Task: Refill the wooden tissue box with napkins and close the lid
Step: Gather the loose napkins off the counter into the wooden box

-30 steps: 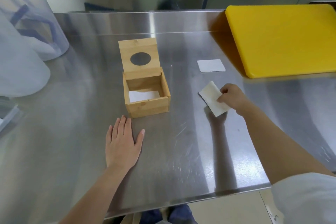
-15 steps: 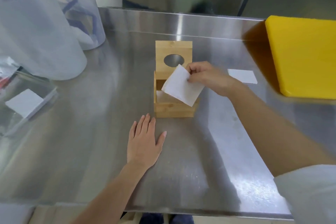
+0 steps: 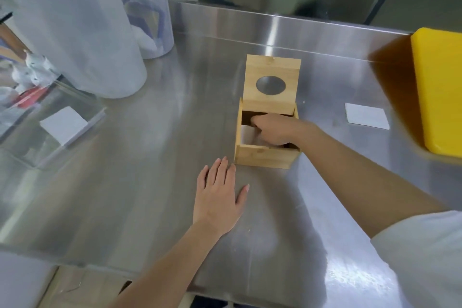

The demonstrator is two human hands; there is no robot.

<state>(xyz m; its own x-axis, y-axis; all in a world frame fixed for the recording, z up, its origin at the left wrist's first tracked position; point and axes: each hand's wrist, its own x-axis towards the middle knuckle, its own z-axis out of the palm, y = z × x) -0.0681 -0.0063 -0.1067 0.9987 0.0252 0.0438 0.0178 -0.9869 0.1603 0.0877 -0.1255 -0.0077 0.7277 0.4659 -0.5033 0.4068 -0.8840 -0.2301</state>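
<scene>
The wooden tissue box [image 3: 265, 156] stands mid-table, its hinged lid [image 3: 272, 70] with an oval hole upright behind it. My right hand [image 3: 272, 130] reaches down into the box, fingers curled on a white napkin [image 3: 247, 135] whose edge shows at the box's left inner side. The fingertips are hidden by the box wall. My left hand [image 3: 217, 202] lies flat and open on the steel table, just in front of the box's near left corner. One more white napkin [image 3: 366, 115] lies loose on the table to the right of the box.
A yellow cutting board [image 3: 440, 87] lies at the right edge. Two tall translucent containers [image 3: 87, 32] stand at the back left. A clear acrylic holder [image 3: 50, 137] with a white napkin inside sits at the left. The table's front edge runs near my elbows.
My right hand carried the napkin from the table on the right over to the box and lowered it inside. My left hand stayed flat. The view shifted to the left.
</scene>
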